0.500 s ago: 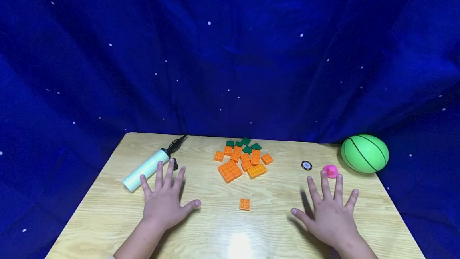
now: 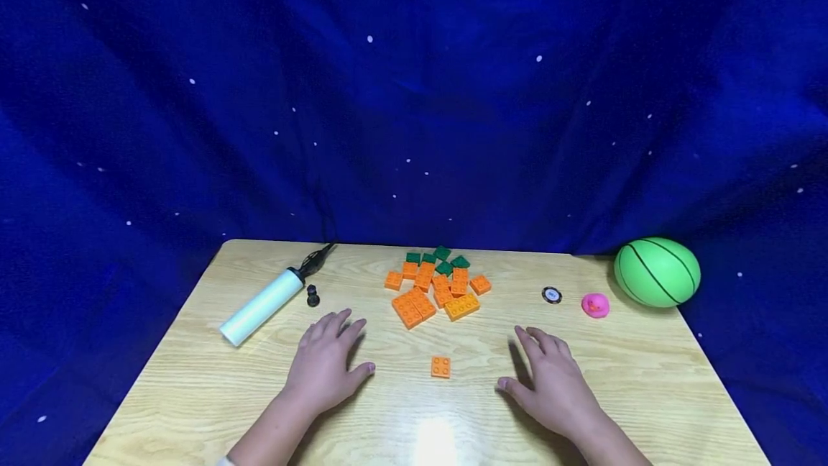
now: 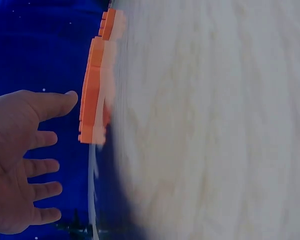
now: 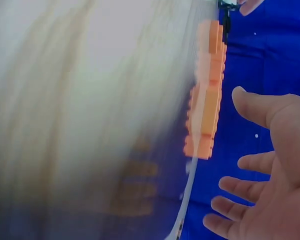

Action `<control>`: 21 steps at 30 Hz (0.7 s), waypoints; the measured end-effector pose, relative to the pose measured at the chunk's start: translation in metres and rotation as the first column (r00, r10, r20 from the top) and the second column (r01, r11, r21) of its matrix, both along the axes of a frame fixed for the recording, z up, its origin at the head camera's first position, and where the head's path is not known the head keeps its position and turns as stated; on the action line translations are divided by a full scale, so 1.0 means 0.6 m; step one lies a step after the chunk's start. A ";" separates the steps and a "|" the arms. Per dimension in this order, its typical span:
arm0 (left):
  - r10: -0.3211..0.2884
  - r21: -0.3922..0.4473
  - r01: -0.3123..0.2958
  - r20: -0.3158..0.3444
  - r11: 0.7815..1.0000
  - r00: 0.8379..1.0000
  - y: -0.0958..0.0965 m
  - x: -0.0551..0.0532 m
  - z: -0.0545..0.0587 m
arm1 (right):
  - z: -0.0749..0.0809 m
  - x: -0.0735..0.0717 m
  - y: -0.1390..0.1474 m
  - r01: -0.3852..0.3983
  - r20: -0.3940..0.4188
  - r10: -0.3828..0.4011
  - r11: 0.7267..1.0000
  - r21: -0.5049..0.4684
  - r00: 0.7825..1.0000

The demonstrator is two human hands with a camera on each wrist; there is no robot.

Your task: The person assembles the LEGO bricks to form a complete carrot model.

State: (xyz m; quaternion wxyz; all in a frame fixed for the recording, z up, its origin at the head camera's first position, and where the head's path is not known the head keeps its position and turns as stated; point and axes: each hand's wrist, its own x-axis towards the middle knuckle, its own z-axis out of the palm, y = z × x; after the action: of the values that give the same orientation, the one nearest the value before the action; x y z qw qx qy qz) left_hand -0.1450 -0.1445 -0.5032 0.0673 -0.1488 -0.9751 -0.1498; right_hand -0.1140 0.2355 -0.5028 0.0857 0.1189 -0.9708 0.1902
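Observation:
My left hand [image 2: 322,369] hovers palm down over the left part of the table, fingers relaxed and holding nothing. On the right side my right hand [image 2: 553,385] hangs above the wood in much the same way, thumb apart from the fingers. Between them lies a small square orange toy brick [image 2: 440,367]. Farther back is a cluster of orange bricks [image 2: 425,277], a yellow-orange brick [image 2: 462,307] and several green bricks [image 2: 443,269]. Both wrist views show the orange bricks [image 3: 91,95] at a slant, apart from the hand.
A pale hand pump [image 2: 264,306] with a black end lies at the left, beside a small black pawn-like piece [image 2: 313,296]. At the right are a poker chip [image 2: 552,295], a pink rubber duck [image 2: 596,305] and a green ball [image 2: 657,272]. A blue curtain [image 2: 414,92] hangs behind the table [image 2: 194,394].
Both hands have drawn inward toward the middle of the table. Their fingers, spread wide before, are now closer together and more relaxed. The objects on the table stay where they were.

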 end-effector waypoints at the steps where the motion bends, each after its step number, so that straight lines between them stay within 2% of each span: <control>1: -0.010 0.019 0.009 0.006 1.000 1.000 0.003 0.000 -0.001 | 0.000 -0.001 -0.005 -0.004 0.009 0.004 1.000 -0.018 1.000; 5: -0.045 0.094 0.043 0.025 0.995 0.999 0.018 -0.004 -0.007 | -0.002 -0.004 -0.023 -0.011 0.064 0.016 0.997 -0.079 0.998; 11: -0.085 0.177 0.074 0.059 0.981 0.995 0.041 -0.012 -0.015 | -0.006 -0.011 -0.043 -0.016 0.139 0.032 0.993 -0.116 0.990; 21: -0.162 0.202 0.138 0.111 0.970 0.980 0.079 -0.020 -0.022 | -0.004 -0.023 -0.067 -0.015 0.186 0.044 0.987 -0.157 0.981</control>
State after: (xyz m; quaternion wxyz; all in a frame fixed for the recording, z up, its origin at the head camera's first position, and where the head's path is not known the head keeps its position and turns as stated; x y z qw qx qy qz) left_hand -0.1570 -0.0973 -0.5162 0.0078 -0.2051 -0.9442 -0.2574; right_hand -0.1277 0.1955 -0.5052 -0.0009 0.1077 -0.9548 0.2769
